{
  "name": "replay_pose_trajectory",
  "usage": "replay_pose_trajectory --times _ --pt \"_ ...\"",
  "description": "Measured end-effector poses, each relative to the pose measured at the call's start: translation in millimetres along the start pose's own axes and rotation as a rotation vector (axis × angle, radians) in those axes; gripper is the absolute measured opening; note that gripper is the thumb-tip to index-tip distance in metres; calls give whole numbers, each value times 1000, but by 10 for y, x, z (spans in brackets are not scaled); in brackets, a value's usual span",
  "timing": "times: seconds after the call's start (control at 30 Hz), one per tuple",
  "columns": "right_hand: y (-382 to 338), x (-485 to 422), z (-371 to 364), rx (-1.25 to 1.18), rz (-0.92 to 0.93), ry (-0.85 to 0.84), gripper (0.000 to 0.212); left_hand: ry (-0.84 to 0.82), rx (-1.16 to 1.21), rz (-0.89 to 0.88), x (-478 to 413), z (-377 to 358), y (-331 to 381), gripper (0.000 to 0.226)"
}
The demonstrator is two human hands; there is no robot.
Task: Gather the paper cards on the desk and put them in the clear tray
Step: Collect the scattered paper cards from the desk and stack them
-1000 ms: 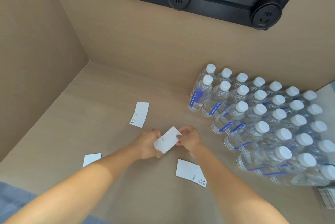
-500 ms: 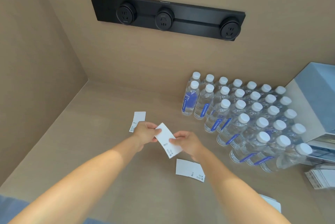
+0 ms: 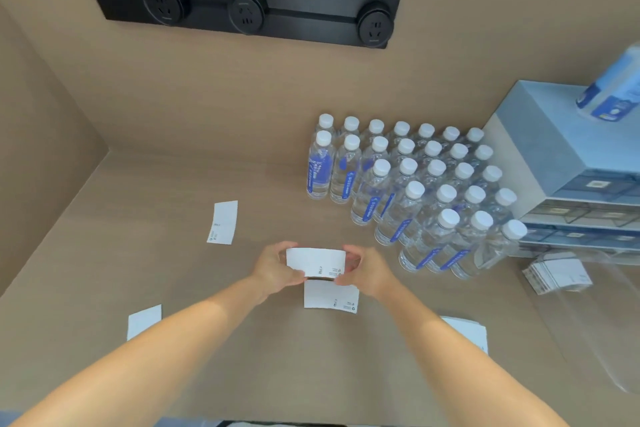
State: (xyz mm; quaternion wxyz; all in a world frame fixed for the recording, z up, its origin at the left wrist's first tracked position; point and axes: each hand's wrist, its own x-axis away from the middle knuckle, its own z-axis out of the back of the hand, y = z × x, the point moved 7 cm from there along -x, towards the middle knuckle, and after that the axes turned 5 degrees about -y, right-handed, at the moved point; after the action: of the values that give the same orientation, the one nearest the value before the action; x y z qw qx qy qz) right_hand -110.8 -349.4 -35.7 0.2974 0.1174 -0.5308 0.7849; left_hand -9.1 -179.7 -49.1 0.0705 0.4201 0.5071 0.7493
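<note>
Above desk (image 3: 173, 271), hands (image 3: 320, 271) gripping card (image 3: 316, 262)

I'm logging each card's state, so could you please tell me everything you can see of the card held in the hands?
The held card is a white paper rectangle, wider than tall, with small dark print near its lower right corner, too small to read. It looks thin and matte. The left hand pinches its left end and the right hand its right end, holding it level above the desk, just beyond another card lying flat.
</note>
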Motion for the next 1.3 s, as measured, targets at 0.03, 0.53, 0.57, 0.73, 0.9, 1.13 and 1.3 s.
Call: replay_pose_trajectory --times 0.03,0.53,0.57,0.73,0.9,1.13,1.3 --pt "30 21 30 116 15 4 70 -23 -119 -22 -30 -62 11 68" --pt "688 70 -185 567 30 -4 30 -169 -1183 -189 -158 -617 -288 58" --pt "699 59 -206 560 29 4 33 -160 -1174 -183 -157 -600 -299 61" --pt "700 3 -254 595 46 15 24 -117 -1035 -108 -140 -551 -303 47" --pt "710 7 -258 610 14 101 11 -85 -987 -117 -157 -533 -315 30" --pt "659 -13 -272 670 -32 -53 28 -152 -1074 -162 -185 -555 -315 25" --pt "638 -26 -271 693 -15 -32 33 -112 -1002 -187 -220 -498 -330 25"
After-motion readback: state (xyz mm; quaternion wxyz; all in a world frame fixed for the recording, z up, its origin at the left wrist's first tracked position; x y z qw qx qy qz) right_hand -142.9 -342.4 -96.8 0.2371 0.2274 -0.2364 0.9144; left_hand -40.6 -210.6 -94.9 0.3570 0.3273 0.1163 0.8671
